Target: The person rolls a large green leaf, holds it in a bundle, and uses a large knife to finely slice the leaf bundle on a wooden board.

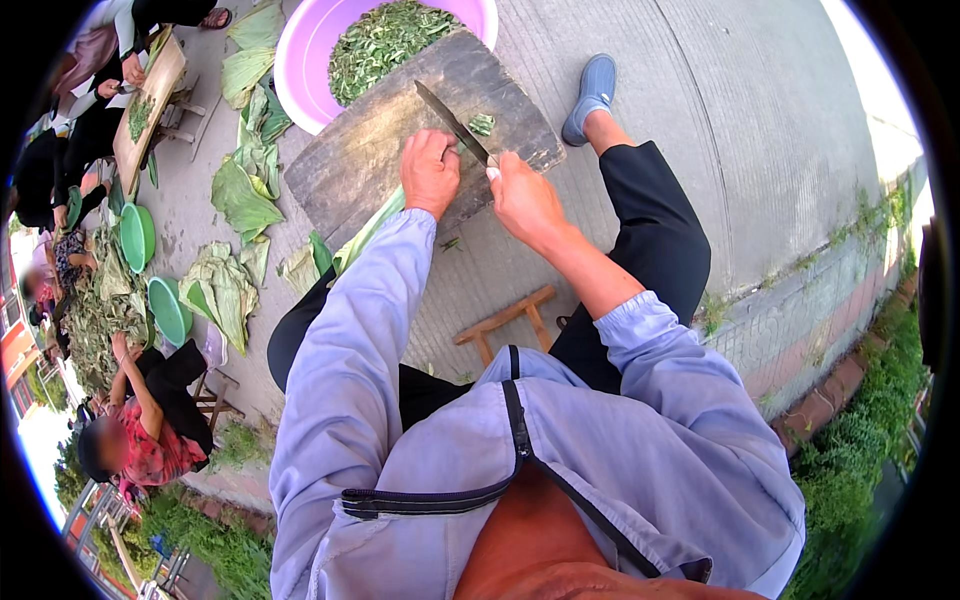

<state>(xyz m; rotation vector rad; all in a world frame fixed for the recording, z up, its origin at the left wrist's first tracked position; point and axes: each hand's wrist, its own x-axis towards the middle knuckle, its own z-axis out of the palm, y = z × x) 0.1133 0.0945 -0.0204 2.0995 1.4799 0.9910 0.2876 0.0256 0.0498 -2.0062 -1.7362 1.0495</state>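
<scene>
My right hand (525,196) grips the handle of a knife (454,124), whose long dark blade points up and left above a worn wooden board (360,169). Close to the left of the blade, my left hand (430,171) presses down on a rolled green leaf (371,229) that runs back under my left wrist. Just right of the blade lies a small pile of cut leaf strips (481,124). The board's far edge overlaps a pink plastic basin (300,75) holding many chopped green leaves (386,45).
Large leaves (244,191) lie on the concrete at the left. Two green basins (170,311) stand beyond them, near a heap of leaves (101,322) and a seated person (150,427). Others work at a wooden bench (154,97), upper left. A wooden stool (510,315) is between my legs.
</scene>
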